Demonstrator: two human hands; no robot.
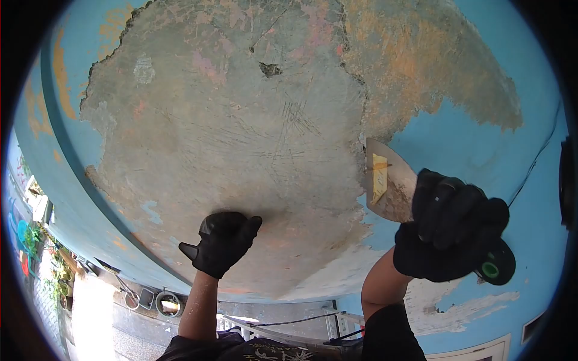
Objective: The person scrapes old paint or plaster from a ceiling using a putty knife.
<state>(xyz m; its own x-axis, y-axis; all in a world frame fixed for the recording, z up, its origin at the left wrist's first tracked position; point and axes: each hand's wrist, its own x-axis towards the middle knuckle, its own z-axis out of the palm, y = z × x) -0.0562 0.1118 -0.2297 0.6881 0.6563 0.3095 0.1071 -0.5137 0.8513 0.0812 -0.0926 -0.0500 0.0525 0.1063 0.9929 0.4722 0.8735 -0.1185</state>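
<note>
My right hand [454,231], in a black glove, is closed around the handle of a putty knife [400,189]. Its wide metal blade has a yellow label and lies against the wall where bare plaster meets blue paint. The black handle end with a green hole pokes out below the fist. My left hand [224,243], also black-gloved, is at the lower part of the bare plaster with thumb and little finger spread; its middle fingers are foreshortened toward the wall. It holds nothing visible. The wall [241,144] shows grey plaster with scratches and pinkish and orange paint remnants.
A small hole [270,70] pits the upper plaster. Blue paint [463,150] borders the patch at right, with a dark cable [536,162] running beyond. Below me show parts of a ladder [259,331], a round bucket [169,304] and potted plants [64,289] at left.
</note>
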